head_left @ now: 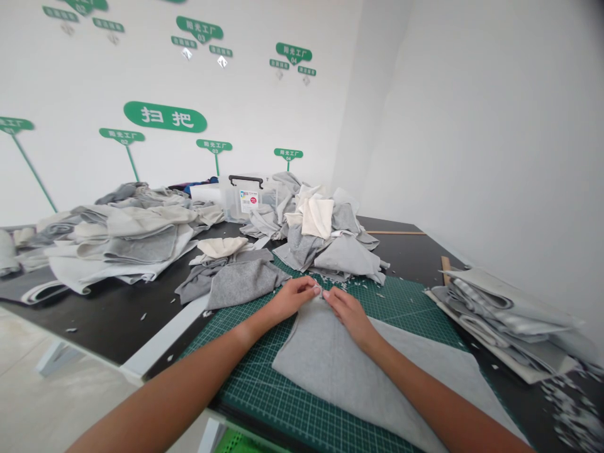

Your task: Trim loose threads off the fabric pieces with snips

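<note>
A light grey cloth (349,368) lies spread over the green cutting mat (255,384), its far edge bunched up between my two hands. My left hand (296,297) pinches that far edge from the left, thumb and fingertips together. Just to the right, my right hand (346,311) closes its fingertips on the same edge, close to the left fingertips. Small pale scraps (344,284) are scattered on the mat just beyond my hands.
Grey and cream cloths form a large heap (330,233) beyond the mat, with a clear plastic box (248,200) behind. A smaller pile (245,277) sits left of the mat, a big stack (127,236) farther left. Folded cloths (509,314) lie right.
</note>
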Demonstrator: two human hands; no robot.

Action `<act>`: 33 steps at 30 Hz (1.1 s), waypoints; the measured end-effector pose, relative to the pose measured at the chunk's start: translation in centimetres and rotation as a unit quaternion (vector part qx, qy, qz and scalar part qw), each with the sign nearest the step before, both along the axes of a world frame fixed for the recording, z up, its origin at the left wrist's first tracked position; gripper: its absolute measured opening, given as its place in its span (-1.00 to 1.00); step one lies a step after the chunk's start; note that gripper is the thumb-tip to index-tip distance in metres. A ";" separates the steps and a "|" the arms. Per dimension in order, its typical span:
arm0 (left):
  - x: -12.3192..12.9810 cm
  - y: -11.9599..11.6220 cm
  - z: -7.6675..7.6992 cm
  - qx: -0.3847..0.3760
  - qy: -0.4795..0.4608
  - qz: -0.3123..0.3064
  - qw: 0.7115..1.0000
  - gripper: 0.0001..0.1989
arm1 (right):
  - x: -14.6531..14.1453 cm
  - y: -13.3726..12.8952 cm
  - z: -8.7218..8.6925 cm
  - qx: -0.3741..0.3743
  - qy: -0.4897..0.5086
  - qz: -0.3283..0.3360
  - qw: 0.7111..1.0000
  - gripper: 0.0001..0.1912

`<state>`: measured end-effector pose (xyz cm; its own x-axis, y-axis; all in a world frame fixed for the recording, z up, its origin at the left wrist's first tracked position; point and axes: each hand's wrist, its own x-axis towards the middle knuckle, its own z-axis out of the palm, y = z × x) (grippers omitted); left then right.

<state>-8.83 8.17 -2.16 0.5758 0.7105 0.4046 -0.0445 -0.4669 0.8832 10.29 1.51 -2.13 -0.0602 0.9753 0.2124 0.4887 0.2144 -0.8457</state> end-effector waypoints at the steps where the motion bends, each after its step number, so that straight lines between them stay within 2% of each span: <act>1: 0.0 0.0 0.0 0.002 0.000 0.000 1.000 -0.71 | 0.0 0.0 0.1 0.000 0.004 -0.001 1.000 -0.55; 8: 0.0 0.1 -0.1 -0.004 0.010 0.000 1.000 -0.70 | 0.0 -0.2 0.6 -0.001 0.000 0.004 1.000 -0.57; 20: 0.0 0.4 -0.5 0.002 0.001 -0.003 1.000 -0.72 | 0.0 -0.2 0.4 0.010 0.006 0.006 1.000 -0.57; 33: -0.1 0.2 -0.4 -0.014 0.018 0.005 1.000 -0.69 | 0.0 -0.4 0.6 0.033 -0.036 0.000 0.999 -0.56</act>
<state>-8.92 8.34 -2.54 0.5833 0.7262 0.3640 -0.0079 -0.4430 0.8965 10.30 1.10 -1.49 -0.0781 0.9591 0.2720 0.5468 0.2694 -0.7928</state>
